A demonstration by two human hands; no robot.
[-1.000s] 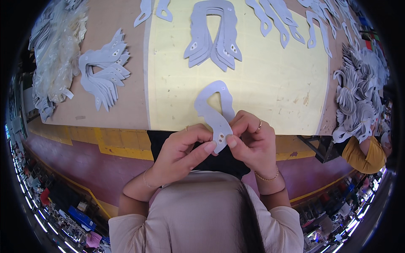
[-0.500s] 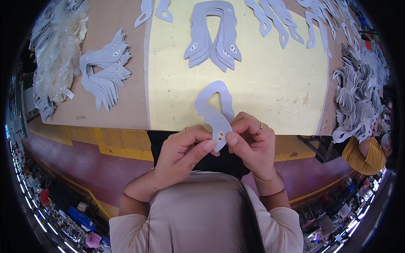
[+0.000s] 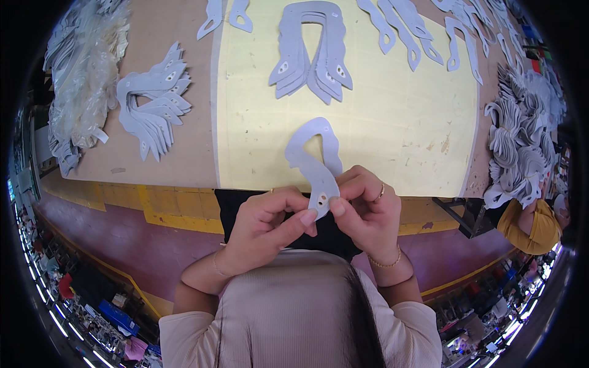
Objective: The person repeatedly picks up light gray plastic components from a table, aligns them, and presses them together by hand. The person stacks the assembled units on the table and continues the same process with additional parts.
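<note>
The person's left hand (image 3: 264, 228) pinched the holed end of a curved grey piece (image 3: 316, 173); the right hand (image 3: 370, 214) pinched its edge just beside. The piece's loop lay over a yellow sheet (image 3: 399, 129), its held end past the table's (image 3: 165, 27) near edge. At far left, clear plastic wrapping (image 3: 86, 92) lay among grey pieces (image 3: 56, 46); whether it enclosed any could not be told.

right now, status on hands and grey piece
Left hand, right hand: pinching grey piece, near end. Far end over yellow sheet. Grey stack beyond, apart.
</note>
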